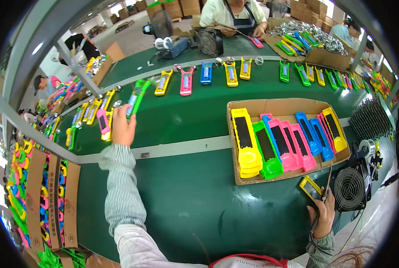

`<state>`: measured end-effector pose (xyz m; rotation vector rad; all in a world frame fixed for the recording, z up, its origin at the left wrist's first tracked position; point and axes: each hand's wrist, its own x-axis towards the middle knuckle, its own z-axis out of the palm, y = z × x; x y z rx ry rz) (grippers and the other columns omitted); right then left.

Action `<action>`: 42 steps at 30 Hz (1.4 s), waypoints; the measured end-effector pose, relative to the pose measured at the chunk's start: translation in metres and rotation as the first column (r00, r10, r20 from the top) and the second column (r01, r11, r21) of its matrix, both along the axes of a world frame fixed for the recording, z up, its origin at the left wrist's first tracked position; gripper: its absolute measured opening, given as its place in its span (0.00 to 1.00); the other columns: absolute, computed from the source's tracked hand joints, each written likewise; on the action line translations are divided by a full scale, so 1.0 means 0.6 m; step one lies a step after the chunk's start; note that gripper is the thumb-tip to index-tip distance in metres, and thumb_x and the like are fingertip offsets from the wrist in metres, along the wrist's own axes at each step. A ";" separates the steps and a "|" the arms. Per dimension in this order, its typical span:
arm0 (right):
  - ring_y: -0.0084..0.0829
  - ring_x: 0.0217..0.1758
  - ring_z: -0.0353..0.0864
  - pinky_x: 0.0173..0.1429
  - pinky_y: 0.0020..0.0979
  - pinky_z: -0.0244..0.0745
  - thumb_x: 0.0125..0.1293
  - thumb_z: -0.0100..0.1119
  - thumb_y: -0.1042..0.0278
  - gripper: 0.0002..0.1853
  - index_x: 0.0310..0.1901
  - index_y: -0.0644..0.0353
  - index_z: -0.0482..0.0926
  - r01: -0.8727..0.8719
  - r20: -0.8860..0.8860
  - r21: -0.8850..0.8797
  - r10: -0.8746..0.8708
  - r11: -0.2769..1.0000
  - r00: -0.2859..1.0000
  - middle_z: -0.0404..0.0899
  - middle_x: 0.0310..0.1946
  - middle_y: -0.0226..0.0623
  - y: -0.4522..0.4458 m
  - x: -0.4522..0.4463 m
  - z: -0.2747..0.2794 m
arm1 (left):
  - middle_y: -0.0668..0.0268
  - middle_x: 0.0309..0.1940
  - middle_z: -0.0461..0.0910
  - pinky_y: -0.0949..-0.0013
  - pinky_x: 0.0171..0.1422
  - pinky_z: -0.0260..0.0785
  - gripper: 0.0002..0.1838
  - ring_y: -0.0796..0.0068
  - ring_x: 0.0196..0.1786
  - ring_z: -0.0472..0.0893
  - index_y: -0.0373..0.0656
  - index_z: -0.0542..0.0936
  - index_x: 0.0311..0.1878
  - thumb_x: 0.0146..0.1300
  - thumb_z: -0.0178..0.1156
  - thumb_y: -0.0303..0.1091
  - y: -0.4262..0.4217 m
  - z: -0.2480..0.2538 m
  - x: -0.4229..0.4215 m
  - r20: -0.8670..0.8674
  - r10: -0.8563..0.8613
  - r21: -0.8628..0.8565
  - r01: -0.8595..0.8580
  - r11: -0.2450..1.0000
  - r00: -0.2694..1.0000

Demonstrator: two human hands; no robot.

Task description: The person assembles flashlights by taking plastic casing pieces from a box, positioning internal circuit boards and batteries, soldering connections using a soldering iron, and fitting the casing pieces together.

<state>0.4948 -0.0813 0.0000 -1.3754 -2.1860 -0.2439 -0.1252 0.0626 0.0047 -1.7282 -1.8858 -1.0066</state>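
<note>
My left hand (124, 130) reaches over the belt, its fingers closed on the lower end of a green plastic housing (138, 96) with a silvery tube inside. The housing is smeared by motion. Just left of that hand, a pink cover (103, 123) with a dark panel lies against a yellow housing. At the lower right, my right hand (323, 216) grips a thin pointed tool that looks like a soldering iron (328, 181). A yellow cover (310, 187) with a dark panel is at its fingertips; whether the fingers also hold it, I cannot tell.
A cardboard tray (257, 105) holds covers in several colours. Housings, such as a pink one (186, 82), line the green belt (186, 116). A small fan (350, 188) and wire spools stand at right. Boxes of parts (36, 196) are at left. A co-worker (233, 20) sits opposite.
</note>
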 end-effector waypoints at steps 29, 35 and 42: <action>0.41 0.43 0.81 0.48 0.37 0.76 0.55 0.58 0.70 0.25 0.57 0.44 0.73 -0.506 -0.159 -0.076 0.491 0.859 0.857 0.77 0.52 0.45 -0.086 0.053 -0.038 | 0.62 0.42 0.75 0.61 0.49 0.69 0.15 0.62 0.47 0.75 0.43 0.80 0.45 0.52 0.59 0.30 -0.354 0.017 0.693 0.073 -0.954 -0.463 0.857 0.226 0.291; 0.45 0.38 0.82 0.44 0.36 0.80 0.51 0.62 0.70 0.27 0.56 0.47 0.72 -0.413 -0.199 -0.010 0.403 0.911 0.893 0.78 0.52 0.47 -0.109 0.079 0.000 | 0.63 0.40 0.76 0.60 0.44 0.67 0.12 0.61 0.47 0.74 0.43 0.81 0.40 0.49 0.63 0.32 -0.361 -0.004 0.769 -0.023 -0.964 -0.525 0.817 0.238 0.266; 0.34 0.26 0.78 0.30 0.34 0.75 0.55 0.66 0.68 0.29 0.61 0.49 0.72 -0.306 -0.252 0.010 0.299 0.952 0.921 0.81 0.38 0.37 -0.134 0.108 0.019 | 0.63 0.34 0.81 0.68 0.45 0.71 0.02 0.67 0.38 0.80 0.38 0.78 0.37 0.61 0.60 0.22 -0.348 0.019 0.719 0.731 -0.596 -0.312 0.940 0.142 0.333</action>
